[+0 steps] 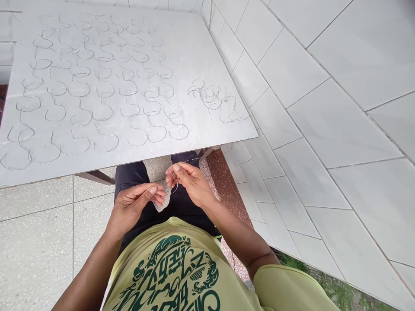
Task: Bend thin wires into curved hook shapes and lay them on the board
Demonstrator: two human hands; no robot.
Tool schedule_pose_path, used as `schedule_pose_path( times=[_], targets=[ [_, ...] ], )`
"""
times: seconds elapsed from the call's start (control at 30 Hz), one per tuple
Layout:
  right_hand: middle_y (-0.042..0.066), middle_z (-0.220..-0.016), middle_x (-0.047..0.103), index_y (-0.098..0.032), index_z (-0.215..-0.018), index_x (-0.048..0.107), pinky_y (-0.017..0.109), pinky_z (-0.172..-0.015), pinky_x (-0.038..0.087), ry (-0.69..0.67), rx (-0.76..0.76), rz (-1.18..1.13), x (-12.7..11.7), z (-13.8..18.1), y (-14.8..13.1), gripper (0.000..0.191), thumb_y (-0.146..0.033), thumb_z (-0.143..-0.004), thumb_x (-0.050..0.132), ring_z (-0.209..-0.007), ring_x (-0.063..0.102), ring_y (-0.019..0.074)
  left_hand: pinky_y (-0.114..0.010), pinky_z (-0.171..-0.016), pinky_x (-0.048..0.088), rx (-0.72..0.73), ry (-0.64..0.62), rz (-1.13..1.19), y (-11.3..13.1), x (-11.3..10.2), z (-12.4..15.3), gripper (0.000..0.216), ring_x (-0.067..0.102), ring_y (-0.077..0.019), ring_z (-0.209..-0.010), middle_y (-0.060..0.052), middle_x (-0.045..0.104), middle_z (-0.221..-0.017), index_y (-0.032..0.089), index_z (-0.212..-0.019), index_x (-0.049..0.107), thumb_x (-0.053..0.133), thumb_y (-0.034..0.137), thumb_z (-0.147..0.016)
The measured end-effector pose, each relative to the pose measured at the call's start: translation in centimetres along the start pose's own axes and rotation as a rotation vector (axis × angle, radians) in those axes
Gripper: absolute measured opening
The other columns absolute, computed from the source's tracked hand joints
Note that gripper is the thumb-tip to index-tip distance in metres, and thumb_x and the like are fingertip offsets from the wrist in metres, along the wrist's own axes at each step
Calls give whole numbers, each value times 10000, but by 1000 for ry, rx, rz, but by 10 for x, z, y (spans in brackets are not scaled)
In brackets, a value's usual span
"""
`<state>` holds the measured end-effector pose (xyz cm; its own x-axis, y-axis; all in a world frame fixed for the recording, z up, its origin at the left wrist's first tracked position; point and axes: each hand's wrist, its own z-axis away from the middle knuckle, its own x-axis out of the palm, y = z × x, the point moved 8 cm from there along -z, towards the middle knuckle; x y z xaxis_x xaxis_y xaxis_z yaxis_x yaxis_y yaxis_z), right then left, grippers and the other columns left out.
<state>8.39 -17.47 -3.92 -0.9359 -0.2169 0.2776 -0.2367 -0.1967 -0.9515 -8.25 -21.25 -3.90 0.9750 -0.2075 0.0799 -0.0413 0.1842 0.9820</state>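
Over my lap, in front of the table edge, my right hand [189, 179] pinches a thin wire [177, 186] between thumb and fingers. Part of this wire curves below the fingertips in a loop, and a loose tail sticks out to the right above the hand. Just left of it, my left hand [138, 201] is closed in a pinch, thumb against forefinger. The wire's curve comes close to the left fingertips, but what lies inside that pinch is hidden. The two hands are a short way apart.
A pale table [207, 142] carries rows of bent wires [105, 88], many curved like an S or a 5. At its right lies a tangled heap of wires [212, 97]. A tiled wall [279, 112] runs along the right side. A dark table leg [95, 176] shows underneath.
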Motion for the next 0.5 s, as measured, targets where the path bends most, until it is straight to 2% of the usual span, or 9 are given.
schedule_pose_path(
  times=[0.13, 0.3, 0.43, 0.5],
  targets=[
    [47, -871, 681, -204, -975, 660, 322, -778, 575, 34, 18, -75, 1, -1, 8, 423, -625, -968, 616, -820, 671, 175, -370, -726, 658, -17, 19, 88, -7, -5, 1, 218, 755, -212, -765, -101, 813, -955, 188, -1081, 822, 707, 338, -973],
    [32, -871, 653, -206, -904, 631, 322, -832, 561, -5, -12, -182, 3, -4, 10, 402, -604, -959, 647, -842, 666, 167, -343, -684, 651, -64, 29, 164, -13, -9, 0, 207, 746, -201, -740, -107, 812, -933, 186, -1045, 833, 752, 343, -939],
    [22, -838, 633, -213, -827, 559, 332, -862, 541, -30, -59, -139, -4, -4, 4, 426, -607, -972, 633, -853, 643, 169, -307, -625, 634, -88, 76, 220, -6, -15, 0, 189, 736, -191, -698, -104, 808, -885, 177, -973, 843, 802, 343, -895],
    [26, -839, 644, -209, -826, 555, 333, -867, 527, -89, -97, -113, -6, -4, -2, 410, -573, -1006, 603, -843, 639, 164, -297, -611, 629, -103, 86, 226, -2, -16, 0, 187, 733, -189, -687, -105, 806, -871, 169, -949, 846, 826, 337, -871]
  ],
)
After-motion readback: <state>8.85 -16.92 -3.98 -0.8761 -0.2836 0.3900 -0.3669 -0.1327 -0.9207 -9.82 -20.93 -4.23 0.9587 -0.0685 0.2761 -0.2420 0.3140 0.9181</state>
